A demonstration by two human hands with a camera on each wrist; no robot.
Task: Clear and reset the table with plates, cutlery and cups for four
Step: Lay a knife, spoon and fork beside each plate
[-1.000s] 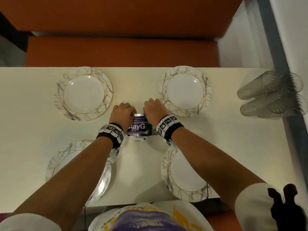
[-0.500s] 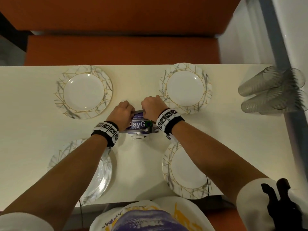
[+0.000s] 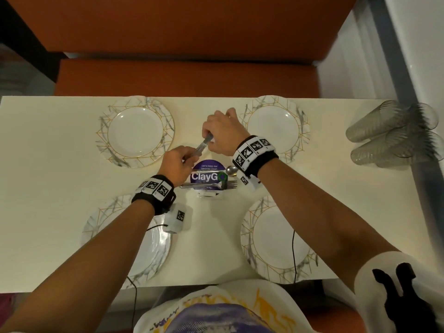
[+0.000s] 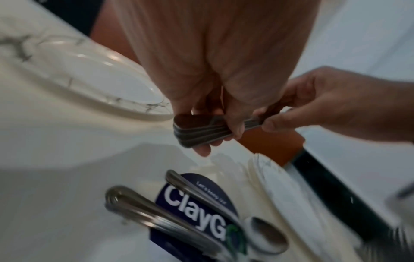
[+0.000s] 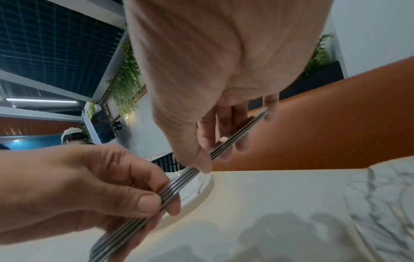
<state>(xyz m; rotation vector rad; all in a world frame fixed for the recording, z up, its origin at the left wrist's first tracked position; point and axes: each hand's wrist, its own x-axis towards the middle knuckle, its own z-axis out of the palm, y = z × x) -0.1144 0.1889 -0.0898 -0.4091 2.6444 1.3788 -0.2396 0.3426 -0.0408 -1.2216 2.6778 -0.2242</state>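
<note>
A round purple sign [image 3: 208, 175] at the tabletop's centre read "ClayGo" in large white letters, the final "o" a green ring. Above it, at twelve o'clock, smaller pale print read "Let's keep our pantries clean". The wristbands' black-and-white squares carried no readable text.

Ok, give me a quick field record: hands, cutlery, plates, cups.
left hand: grips one end of the cutlery bundle
right hand: pinches its other end
bundle: stacked flat pieces, off the table
loose cutlery: by the ClayGo sign
plates: four, one per place
cups: lying at the right edge
</note>
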